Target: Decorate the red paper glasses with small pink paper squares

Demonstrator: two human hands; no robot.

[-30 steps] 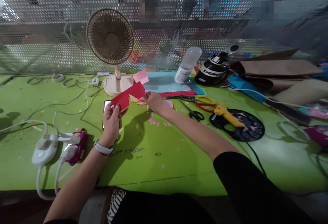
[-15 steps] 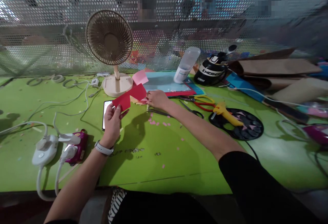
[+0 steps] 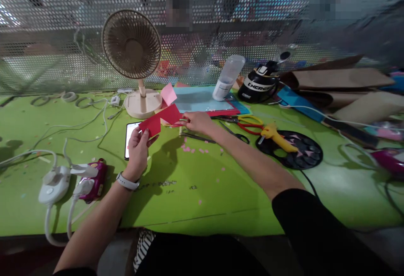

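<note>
The fan (image 3: 131,44) stands at the back of the green counter (image 3: 233,196), and everything else is placed from it. The red paper (image 3: 150,125) is up in the air in front of the fan's base, slightly to its right, spread as two joined panels. The left hand (image 3: 138,144) grasps it by its lower left part, thumb on the near face; a pale band (image 3: 128,182) circles that wrist. The right hand (image 3: 199,123) is to the right of the fan's base, its fingers drawn together beside the red paper's right end. A thin strip shows at the fingertips, but I cannot tell whether they pinch it.

The phone (image 3: 127,144) lies in front of the fan, partly behind the left hand. Just right of the fan's base is a pink paper (image 3: 168,94), then blue sheets (image 3: 192,98) with a tilted bottle (image 3: 227,77) over their right side. Farther right of the fan stands a black jug (image 3: 257,86). In front of the fan and well to its right are yellow-and-red-handled scissors (image 3: 251,129) and a yellow glue gun (image 3: 282,141) resting on a black tray (image 3: 311,158). Pink scraps (image 3: 188,149) lie in front of the fan, to its right.
</note>
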